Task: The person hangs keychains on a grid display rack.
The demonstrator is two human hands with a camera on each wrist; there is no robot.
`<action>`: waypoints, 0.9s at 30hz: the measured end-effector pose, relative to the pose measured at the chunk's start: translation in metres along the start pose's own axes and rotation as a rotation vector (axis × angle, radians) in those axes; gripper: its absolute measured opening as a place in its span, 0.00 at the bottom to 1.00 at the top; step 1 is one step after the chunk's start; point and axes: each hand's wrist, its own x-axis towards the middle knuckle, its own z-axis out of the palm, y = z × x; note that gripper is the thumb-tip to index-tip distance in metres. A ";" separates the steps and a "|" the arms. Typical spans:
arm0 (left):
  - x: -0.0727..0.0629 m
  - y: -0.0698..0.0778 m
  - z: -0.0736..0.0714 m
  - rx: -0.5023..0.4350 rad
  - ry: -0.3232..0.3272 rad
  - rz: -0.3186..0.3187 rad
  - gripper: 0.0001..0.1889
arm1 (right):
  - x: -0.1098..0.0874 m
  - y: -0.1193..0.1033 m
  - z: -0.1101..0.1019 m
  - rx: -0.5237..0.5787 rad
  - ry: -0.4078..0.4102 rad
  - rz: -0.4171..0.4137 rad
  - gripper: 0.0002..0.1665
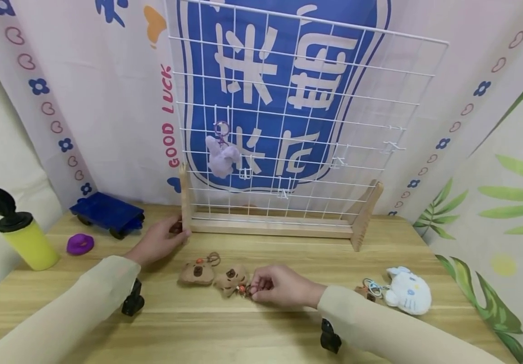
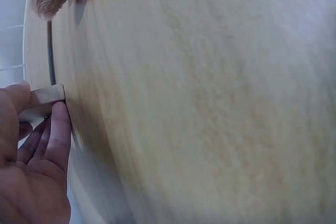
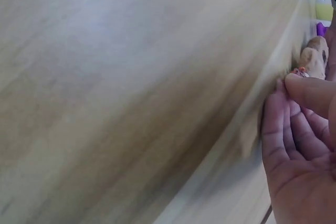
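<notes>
My left hand (image 1: 157,241) grips the left wooden foot (image 1: 186,199) of a white wire grid rack; in the left wrist view, thumb and fingers lie on either side of the wood (image 2: 46,97). Over the table, my right hand (image 1: 284,286) pinches the ring end of a brown plush keychain (image 1: 231,279), whose body lies on the tabletop. A second brown plush keychain (image 1: 196,273) lies just left of it. On the rack's left side a lilac plush rabbit keychain (image 1: 222,159) hangs from a hook. The right hand's fingers hide most of the pinched ring.
The rack's wooden base bar (image 1: 270,230) runs across the table's back, with several clear hooks (image 1: 283,193) on the grid. At right lies a white plush cat keychain (image 1: 409,293). Leftward are a blue cart (image 1: 106,213), a purple ring-shaped piece (image 1: 80,244) and a yellow pump (image 1: 31,247).
</notes>
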 end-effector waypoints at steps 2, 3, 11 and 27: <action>0.000 0.001 0.000 0.000 -0.003 -0.001 0.26 | 0.000 0.000 -0.001 0.039 -0.006 0.001 0.02; 0.000 0.002 0.000 0.001 -0.004 -0.002 0.26 | 0.000 0.000 -0.002 0.064 -0.008 0.008 0.02; 0.001 0.003 -0.004 0.005 -0.015 -0.003 0.28 | 0.001 0.002 -0.007 0.303 -0.021 0.073 0.10; 0.004 -0.006 0.000 -0.003 -0.013 0.012 0.27 | 0.008 -0.009 -0.024 0.391 0.093 0.011 0.15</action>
